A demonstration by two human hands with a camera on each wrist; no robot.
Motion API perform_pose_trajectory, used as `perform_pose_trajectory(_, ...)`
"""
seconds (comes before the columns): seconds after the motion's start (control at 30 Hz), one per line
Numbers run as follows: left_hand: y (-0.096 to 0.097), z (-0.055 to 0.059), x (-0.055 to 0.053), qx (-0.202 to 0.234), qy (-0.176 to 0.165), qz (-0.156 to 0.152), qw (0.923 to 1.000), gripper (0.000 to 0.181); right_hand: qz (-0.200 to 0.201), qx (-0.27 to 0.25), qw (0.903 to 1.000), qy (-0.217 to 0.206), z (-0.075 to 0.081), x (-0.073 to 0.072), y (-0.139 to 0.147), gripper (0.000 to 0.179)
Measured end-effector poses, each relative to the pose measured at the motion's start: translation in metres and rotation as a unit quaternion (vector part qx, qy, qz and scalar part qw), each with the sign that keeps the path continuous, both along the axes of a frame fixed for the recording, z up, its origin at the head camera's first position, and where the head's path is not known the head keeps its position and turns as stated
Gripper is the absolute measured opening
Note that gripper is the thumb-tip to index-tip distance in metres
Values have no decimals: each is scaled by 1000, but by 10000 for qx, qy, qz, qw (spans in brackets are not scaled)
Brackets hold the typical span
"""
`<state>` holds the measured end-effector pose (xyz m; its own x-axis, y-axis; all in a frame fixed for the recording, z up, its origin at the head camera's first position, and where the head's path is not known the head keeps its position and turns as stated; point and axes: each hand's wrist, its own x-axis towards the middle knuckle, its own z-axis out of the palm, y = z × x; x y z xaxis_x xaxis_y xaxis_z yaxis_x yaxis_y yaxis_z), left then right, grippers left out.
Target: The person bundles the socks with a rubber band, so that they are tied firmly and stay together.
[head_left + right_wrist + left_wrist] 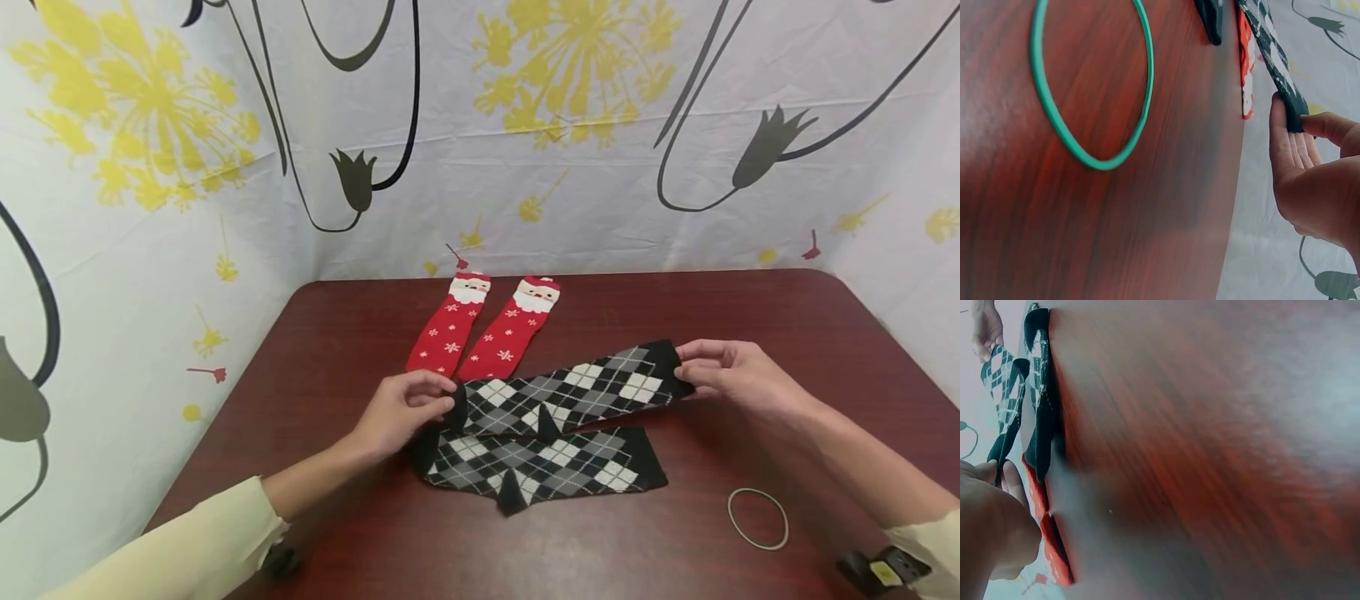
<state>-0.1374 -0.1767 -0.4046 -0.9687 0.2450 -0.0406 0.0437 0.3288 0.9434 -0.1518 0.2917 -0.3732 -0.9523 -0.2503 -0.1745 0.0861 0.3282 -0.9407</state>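
Between both hands a black, grey and white argyle sock [577,387] is stretched sideways, lifted off the table. My left hand [401,412] pinches its black toe end, and my right hand [731,375] pinches the black cuff at the other end. In the right wrist view the thumb and fingers of the right hand [1319,169] grip the cuff's edge. Just below, a second argyle sock [547,467] lies flat, partly covered by the held one. Two red Santa socks [446,329] lie behind, their lower ends hidden by the held sock.
A thin pale-green elastic band [757,518] lies on the dark red-brown table [600,550] at the front right, near the right forearm. Behind and beside the table hangs a white cloth [450,108] printed with flowers.
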Motion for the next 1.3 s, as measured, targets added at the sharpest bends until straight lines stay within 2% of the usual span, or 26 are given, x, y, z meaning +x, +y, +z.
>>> perform_pose_trajectory(0.1,-6,0,3,76,-38,-12,10000,26,32,-101,9999,-48,-1,4,-3,26)
perform_pose_trajectory(0.3,-15,1,6,-62,-120,-66,9999,28,41,-275,9994,-223,-4,11,-5,18)
perform_pose_trajectory(0.7,-32,5,10,-353,-156,-339,9987,32,347,-521,9970,-462,-9,24,-8,30)
perform_pose_trajectory(0.93,-42,8,11,-440,-268,-493,9975,35,601,-1037,9911,-570,-7,30,-5,18)
perform_pose_trajectory(1.3,-55,13,14,-618,-355,-889,9935,35,978,-1396,9817,-853,-11,39,-6,18)
